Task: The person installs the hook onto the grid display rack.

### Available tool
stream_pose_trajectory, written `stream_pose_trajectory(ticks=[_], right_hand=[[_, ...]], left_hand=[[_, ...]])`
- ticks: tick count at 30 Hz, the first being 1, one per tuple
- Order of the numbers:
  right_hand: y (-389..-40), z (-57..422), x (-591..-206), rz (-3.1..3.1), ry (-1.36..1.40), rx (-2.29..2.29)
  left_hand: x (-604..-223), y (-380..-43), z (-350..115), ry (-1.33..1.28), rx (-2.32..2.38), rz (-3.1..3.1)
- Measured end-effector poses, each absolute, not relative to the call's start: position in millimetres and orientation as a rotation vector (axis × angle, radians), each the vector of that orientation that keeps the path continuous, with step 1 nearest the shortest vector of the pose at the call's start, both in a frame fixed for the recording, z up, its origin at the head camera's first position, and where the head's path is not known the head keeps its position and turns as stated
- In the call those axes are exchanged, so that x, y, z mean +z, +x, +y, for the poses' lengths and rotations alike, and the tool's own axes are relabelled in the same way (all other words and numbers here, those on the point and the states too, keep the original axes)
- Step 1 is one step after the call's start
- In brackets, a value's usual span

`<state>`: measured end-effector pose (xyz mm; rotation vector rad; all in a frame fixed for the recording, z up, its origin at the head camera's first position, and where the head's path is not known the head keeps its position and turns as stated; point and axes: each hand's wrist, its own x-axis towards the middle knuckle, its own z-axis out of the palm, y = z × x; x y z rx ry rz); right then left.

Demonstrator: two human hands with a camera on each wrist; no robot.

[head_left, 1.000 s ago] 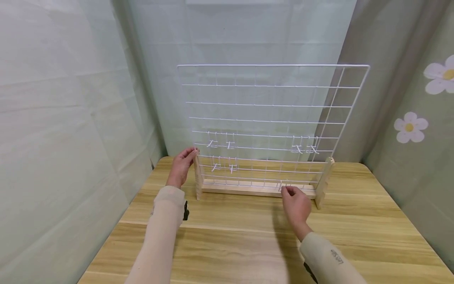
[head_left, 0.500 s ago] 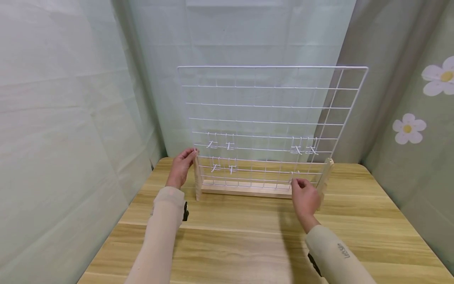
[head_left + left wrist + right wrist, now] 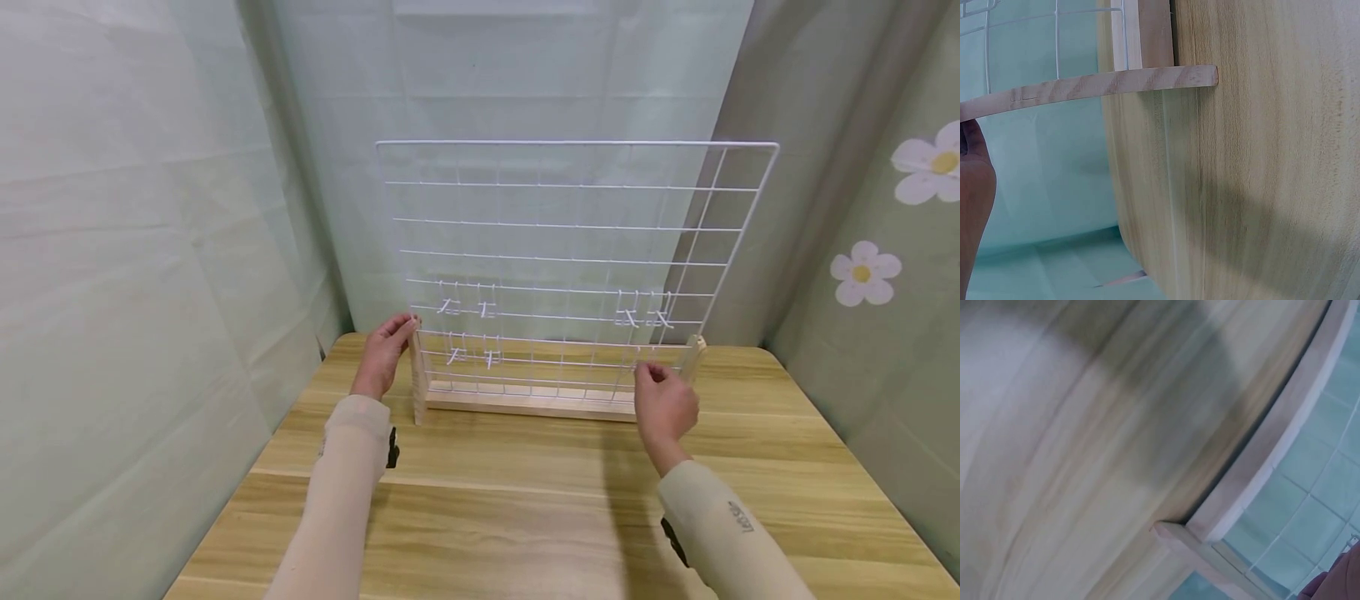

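Note:
A white wire grid panel [image 3: 577, 142] stands upright in a pale wooden stand [image 3: 525, 402]. My left hand [image 3: 382, 354] pinches the top of the stand's left post [image 3: 418, 375]; the left wrist view shows that post [image 3: 1122, 81] with part of the hand [image 3: 975, 187] against it. At the grid's lower right, my right hand [image 3: 666, 404] pinches a small white wire hook [image 3: 1354, 539], mostly hidden behind the fingers. Its prongs show just above the fingertips, close to the lower wires. Several similar white hooks [image 3: 448, 307] hang on the grid, at left in two rows and at upper right.
The stand rests toward the back of a wood-grain table [image 3: 510, 500]. A pale green cloth [image 3: 150, 292] hangs at the left and behind. On the right, another cloth [image 3: 862, 375] carries white flowers.
My right hand has moved right and upward along the lower grid with the hook. The left hand stays on the left post.

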<state>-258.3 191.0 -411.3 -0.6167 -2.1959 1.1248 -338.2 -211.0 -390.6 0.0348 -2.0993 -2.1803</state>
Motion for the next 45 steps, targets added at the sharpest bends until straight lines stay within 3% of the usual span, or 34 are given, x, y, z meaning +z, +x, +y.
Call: stream_pose_trajectory(ticks=[16,45], right_hand=[[-264,200,-398,-2.256,-0.635,1.140],[-262,197,-409,-2.312,-0.610,1.116]], left_hand=[[-391,-335,-212,0.023,-2.173,-2.104],[-390,-335,-212,0.019,-2.226,-2.046]])
